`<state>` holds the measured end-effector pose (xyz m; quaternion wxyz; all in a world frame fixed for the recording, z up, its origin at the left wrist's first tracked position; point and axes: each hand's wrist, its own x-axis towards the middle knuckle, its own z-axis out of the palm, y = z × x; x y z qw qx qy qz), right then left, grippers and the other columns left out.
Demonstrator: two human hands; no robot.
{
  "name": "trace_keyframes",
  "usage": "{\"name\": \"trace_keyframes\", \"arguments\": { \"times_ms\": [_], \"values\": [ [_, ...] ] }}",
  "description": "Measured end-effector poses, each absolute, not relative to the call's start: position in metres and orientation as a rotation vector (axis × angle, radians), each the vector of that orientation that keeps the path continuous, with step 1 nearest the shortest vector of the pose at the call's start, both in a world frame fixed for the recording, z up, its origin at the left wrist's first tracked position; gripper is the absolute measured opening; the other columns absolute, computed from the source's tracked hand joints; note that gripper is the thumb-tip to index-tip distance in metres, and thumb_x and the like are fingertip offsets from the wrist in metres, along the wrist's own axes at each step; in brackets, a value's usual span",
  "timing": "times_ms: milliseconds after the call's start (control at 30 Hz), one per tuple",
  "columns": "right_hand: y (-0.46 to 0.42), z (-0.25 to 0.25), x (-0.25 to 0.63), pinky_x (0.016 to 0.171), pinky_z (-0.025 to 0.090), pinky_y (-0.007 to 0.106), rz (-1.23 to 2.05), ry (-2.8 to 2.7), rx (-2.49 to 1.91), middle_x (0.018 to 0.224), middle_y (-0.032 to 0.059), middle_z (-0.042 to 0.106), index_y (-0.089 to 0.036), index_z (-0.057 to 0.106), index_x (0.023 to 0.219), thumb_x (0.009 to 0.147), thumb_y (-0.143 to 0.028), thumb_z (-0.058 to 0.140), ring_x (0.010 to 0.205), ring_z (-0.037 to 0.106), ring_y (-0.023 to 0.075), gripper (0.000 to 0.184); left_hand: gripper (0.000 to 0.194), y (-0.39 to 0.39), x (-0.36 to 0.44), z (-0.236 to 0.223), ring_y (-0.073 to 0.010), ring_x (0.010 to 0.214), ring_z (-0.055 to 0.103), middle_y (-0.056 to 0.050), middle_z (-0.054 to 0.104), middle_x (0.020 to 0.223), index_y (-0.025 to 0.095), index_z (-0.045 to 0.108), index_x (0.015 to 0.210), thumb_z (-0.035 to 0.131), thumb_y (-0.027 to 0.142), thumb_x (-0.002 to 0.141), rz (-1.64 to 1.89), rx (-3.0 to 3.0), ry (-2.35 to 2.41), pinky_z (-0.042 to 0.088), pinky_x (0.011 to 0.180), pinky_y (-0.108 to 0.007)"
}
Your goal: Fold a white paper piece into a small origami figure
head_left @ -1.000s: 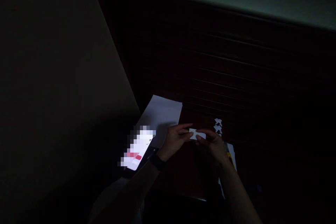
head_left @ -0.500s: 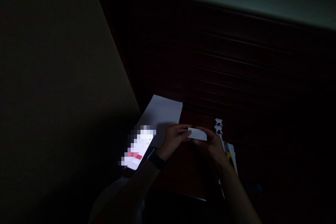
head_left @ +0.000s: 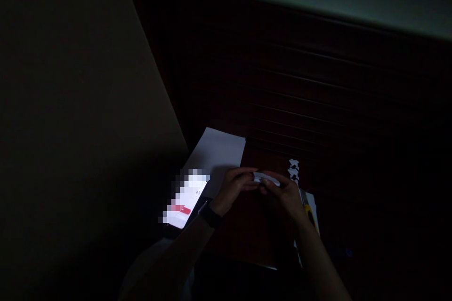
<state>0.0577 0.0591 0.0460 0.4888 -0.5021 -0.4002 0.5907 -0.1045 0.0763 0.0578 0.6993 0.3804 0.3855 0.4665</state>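
A small piece of white paper (head_left: 263, 178) is held up between my two hands over the dark table. My left hand (head_left: 233, 187), with a dark watch on its wrist, pinches the paper's left end. At the other end, my right hand (head_left: 283, 193) has its thumb pressed on the paper's face. The strip looks narrow and bent, with a crease along it. Fingers behind the paper are partly hidden, and the dim light blurs detail.
Left of my hands lie a stack of white paper (head_left: 223, 148) and a lit phone (head_left: 187, 202). Several small folded white paper pieces (head_left: 293, 170) sit on the right. A yellow-handled cutter (head_left: 310, 215) rests on more white paper (head_left: 315, 207) beside my right forearm.
The paper first showed flat and small, then turned to a wider face, and now looks narrower and bent. My right thumb has come onto its face. Both hands stay in about the same place.
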Motion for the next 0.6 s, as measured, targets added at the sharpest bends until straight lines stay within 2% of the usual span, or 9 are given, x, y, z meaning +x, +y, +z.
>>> {"name": "trace_keyframes", "arguments": {
  "times_ms": [200, 400, 600],
  "values": [
    [0.061, 0.040, 0.059, 0.061, 0.051, 0.029, 1.369, -0.989, -1.272, 0.085, 0.0055, 0.068, -0.019, 0.063, 0.098, 0.060, -0.034, 0.074, 0.062, 0.062, 0.0164, 0.043, 0.029, 0.076, -0.102, 0.060, -0.0235, 0.086, 0.062, -0.013, 0.064, 0.097, 0.010, 0.063, 0.095, 0.064, 0.019, 0.068, 1.027, 0.855, 0.890, 0.051, 0.078, -0.038],
    [0.060, 0.039, 0.058, 0.056, 0.050, 0.027, 1.368, -0.987, -1.268, 0.083, 0.0046, 0.067, -0.019, 0.062, 0.100, 0.058, -0.035, 0.074, 0.058, 0.061, 0.0147, 0.046, 0.036, 0.077, -0.099, 0.052, -0.0226, 0.081, 0.063, -0.013, 0.065, 0.093, 0.010, 0.060, 0.100, 0.066, 0.025, 0.068, 0.994, 0.910, 0.902, 0.053, 0.072, -0.039],
    [0.059, 0.046, 0.060, 0.053, 0.050, 0.027, 1.410, -1.024, -1.286, 0.076, 0.0038, 0.067, -0.019, 0.059, 0.106, 0.057, -0.034, 0.075, 0.055, 0.061, 0.0152, 0.054, 0.022, 0.078, -0.098, 0.050, -0.0196, 0.072, 0.064, -0.009, 0.066, 0.082, 0.010, 0.062, 0.082, 0.066, 0.027, 0.068, 0.943, 0.958, 0.939, 0.054, 0.065, -0.034]
  ]
}}
